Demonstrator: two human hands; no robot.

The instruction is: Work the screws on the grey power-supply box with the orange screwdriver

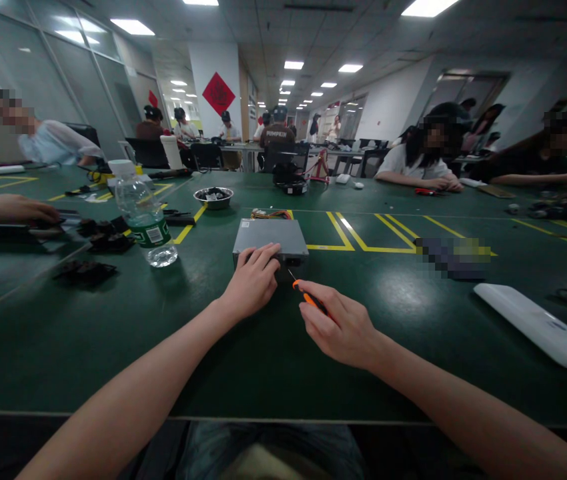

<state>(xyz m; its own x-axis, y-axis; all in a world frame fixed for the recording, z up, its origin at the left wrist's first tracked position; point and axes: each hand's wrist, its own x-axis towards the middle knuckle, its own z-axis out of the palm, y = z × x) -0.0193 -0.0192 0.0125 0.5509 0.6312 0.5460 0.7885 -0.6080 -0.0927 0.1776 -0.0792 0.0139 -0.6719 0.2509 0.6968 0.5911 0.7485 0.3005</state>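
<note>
A grey metal computer power supply (271,233) lies on the green tabletop in front of me, with a bundle of coloured cables (271,214) at its far side. My left hand (253,277) holds it at the near left, fingers bent over the top and front edge; the thumb is mostly hidden. In my right hand (338,323) is an orange and black screwdriver (316,303), gripped by the handle. Its thin tip points up and left, close to the front face of the power supply, near the dark socket; whether it touches I cannot tell.
A water bottle (149,223) stands left of the power supply, near black parts (86,272). Behind is a metal bowl (213,197) of small dark pieces. To the right lies a white oblong device (538,327). A co-worker's hand (23,210) is at the left; others sit across.
</note>
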